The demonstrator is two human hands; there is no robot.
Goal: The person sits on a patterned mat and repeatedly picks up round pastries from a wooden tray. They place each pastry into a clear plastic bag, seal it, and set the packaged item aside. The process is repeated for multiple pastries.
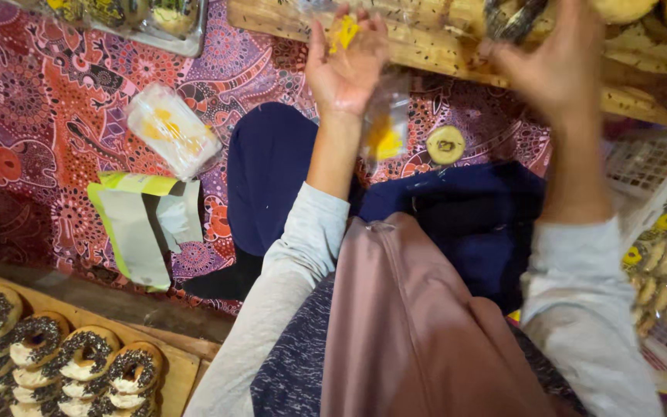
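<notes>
Patterned red batik cloth (55, 116) underfoot. One left hand (345, 66), fingers pinched on one clear plastic bag (384, 123) (yellow print) hanging over the lap. One right hand (557, 66), blurred, grip indeterminable. Four stacks of chocolate-sprinkled ring doughnuts (55, 355), wooden tray (175, 371).

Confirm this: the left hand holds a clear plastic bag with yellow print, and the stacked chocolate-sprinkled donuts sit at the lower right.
Not quite. The head view shows the donuts at the lower left, not the lower right. The left hand does hold the clear bag with yellow print.
</notes>
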